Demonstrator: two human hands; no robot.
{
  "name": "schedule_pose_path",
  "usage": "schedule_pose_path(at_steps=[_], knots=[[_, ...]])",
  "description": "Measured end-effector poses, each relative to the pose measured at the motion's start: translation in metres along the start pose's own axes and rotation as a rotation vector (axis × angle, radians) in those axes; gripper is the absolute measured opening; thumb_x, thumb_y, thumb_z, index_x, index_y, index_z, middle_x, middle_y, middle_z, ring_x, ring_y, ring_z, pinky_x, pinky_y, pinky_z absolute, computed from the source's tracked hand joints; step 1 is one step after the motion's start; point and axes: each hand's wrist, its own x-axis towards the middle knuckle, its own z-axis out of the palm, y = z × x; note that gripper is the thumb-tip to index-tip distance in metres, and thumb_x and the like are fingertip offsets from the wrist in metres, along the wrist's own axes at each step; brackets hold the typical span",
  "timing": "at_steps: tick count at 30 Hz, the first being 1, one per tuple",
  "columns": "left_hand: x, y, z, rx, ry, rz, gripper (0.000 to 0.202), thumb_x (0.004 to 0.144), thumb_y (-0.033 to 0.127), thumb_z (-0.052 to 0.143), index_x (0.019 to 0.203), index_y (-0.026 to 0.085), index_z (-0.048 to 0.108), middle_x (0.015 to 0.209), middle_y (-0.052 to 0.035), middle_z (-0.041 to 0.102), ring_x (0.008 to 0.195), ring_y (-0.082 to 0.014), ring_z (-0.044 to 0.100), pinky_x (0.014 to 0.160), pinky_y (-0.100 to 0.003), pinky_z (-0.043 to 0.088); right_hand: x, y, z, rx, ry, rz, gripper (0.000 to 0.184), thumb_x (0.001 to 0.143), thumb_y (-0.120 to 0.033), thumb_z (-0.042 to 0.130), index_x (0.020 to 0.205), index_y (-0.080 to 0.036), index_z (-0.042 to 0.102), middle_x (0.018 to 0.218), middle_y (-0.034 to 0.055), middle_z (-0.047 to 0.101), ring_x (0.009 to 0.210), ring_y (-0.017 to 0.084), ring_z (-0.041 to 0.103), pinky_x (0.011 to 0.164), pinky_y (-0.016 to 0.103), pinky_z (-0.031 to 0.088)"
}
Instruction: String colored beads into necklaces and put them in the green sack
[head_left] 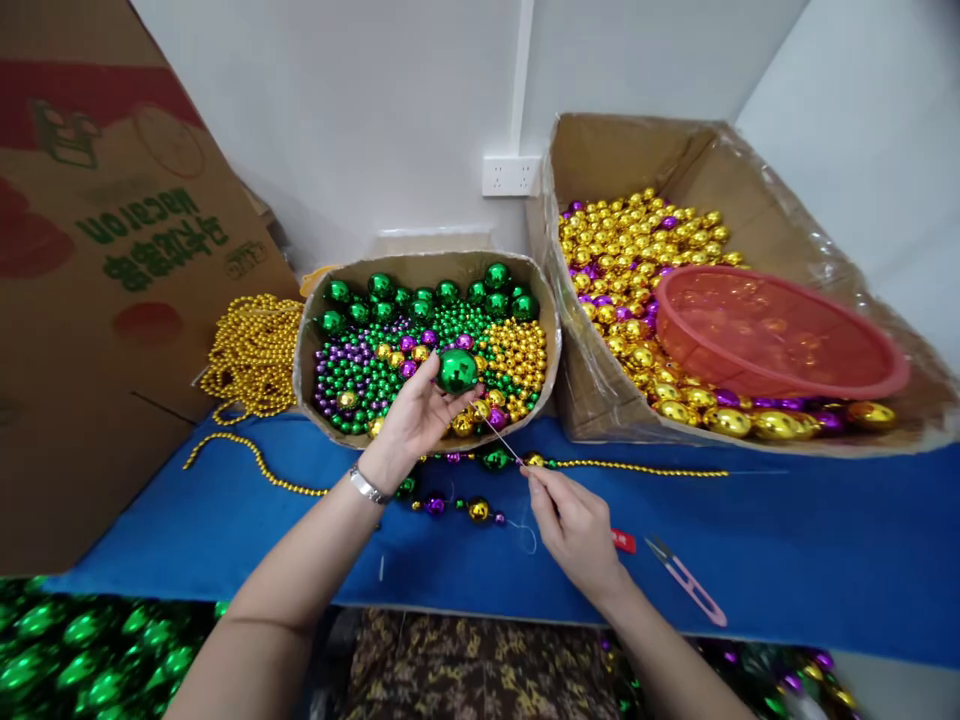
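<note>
My left hand (420, 410) is closed around a large shiny green bead (457, 371), held over the front of a cardboard box (298, 375) of mixed beads. My right hand (574, 525) pinches a thin needle-like rod (501, 438), which slants up left toward the green bead. Whether its tip is inside the bead I cannot tell. Below the hands lies a strand of green, purple and gold beads (495, 458), with a string of small gold beads (637, 467) running right. A shorter row of beads (478, 510) sits in front, thread trailing from it.
A bigger carton (600, 400) at right holds gold and purple beads and a red plastic basket (780, 335). Pink thread snips (686, 580) lie on the blue cloth (787, 560). Gold bead strands (255, 350) pile up beside a tall carton (112, 300) at left.
</note>
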Motion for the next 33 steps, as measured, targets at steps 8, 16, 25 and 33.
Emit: schedule_pose_path(at_steps=[8,16,25,33], knots=[[-0.018,-0.008,-0.002,-0.072,0.027,-0.025,0.023,0.085,0.042,0.061,0.094,0.021,0.062,0.098,-0.0055,0.070,0.090,-0.0194,0.067,0.080,-0.035,0.060,-0.011,-0.001,-0.008,-0.052,0.003,-0.006,0.018,0.094,-0.016,0.050,0.104,-0.018,0.065,0.094,0.0068,0.075,0.080,0.017,0.072,0.075,0.028,0.057],[-0.028,-0.010,-0.002,-0.063,0.004,-0.004,0.022,0.082,0.038,0.065,0.096,0.022,0.061,0.102,-0.0033,0.069,0.096,-0.0206,0.067,0.084,-0.038,0.058,-0.015,0.001,-0.009,-0.091,-0.026,-0.026,0.020,0.094,-0.019,0.048,0.105,-0.018,0.065,0.086,0.0056,0.074,0.074,0.016,0.070,0.071,0.028,0.056],[-0.036,-0.012,-0.002,0.008,-0.066,0.059,0.027,0.082,0.039,0.066,0.105,0.024,0.063,0.103,-0.0037,0.067,0.091,-0.0179,0.066,0.082,-0.036,0.058,-0.016,0.001,-0.009,-0.129,-0.026,-0.046,0.022,0.094,-0.018,0.047,0.105,-0.019,0.066,0.086,0.0052,0.074,0.073,0.016,0.070,0.070,0.028,0.056],[-0.060,-0.029,0.007,0.086,-0.202,0.061,0.040,0.075,0.026,0.075,0.113,0.027,0.064,0.107,-0.0048,0.064,0.090,-0.0171,0.064,0.077,-0.030,0.058,-0.013,0.000,-0.005,-0.018,-0.050,0.014,0.021,0.095,-0.020,0.046,0.102,-0.019,0.066,0.091,0.0060,0.075,0.080,0.017,0.072,0.074,0.027,0.057]])
